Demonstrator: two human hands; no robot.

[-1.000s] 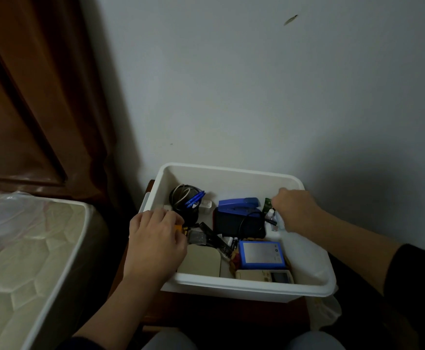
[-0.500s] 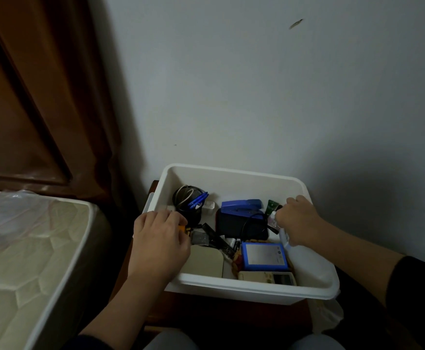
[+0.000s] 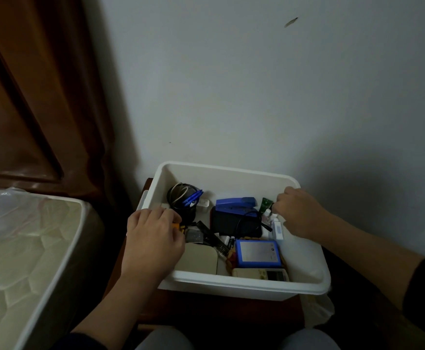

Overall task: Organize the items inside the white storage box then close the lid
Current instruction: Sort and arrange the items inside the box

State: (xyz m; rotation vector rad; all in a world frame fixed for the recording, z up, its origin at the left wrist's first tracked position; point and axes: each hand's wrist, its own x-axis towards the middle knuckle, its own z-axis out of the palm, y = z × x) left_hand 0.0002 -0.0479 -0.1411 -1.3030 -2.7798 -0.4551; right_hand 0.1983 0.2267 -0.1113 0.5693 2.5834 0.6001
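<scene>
The white storage box [image 3: 231, 284] stands open on a dark wooden stand, with no lid on it. Inside are a black mesh cup [image 3: 181, 202] holding blue pens, a blue stapler [image 3: 235, 203] on a black pouch [image 3: 234, 224], a blue-framed device [image 3: 256, 253], a beige remote [image 3: 260, 274] and a beige flat pad [image 3: 198, 258]. My left hand [image 3: 153, 238] reaches into the box's left side, its fingers curled over a small yellow item [image 3: 177, 226]. My right hand [image 3: 297, 213] is at the right side, fingers curled beside small bottles [image 3: 268, 214] and a green tube [image 3: 265, 204].
A plastic-wrapped mattress [image 3: 29, 248] lies close on the left. A dark wooden headboard [image 3: 29, 109] stands behind the mattress. The grey wall [image 3: 256, 97] is right behind the box. A white plastic bag [image 3: 317, 309] hangs under the box's right front corner.
Both hands stay inside the box. My right hand has shifted slightly around the small bottles at the right. My left hand has hardly moved.
</scene>
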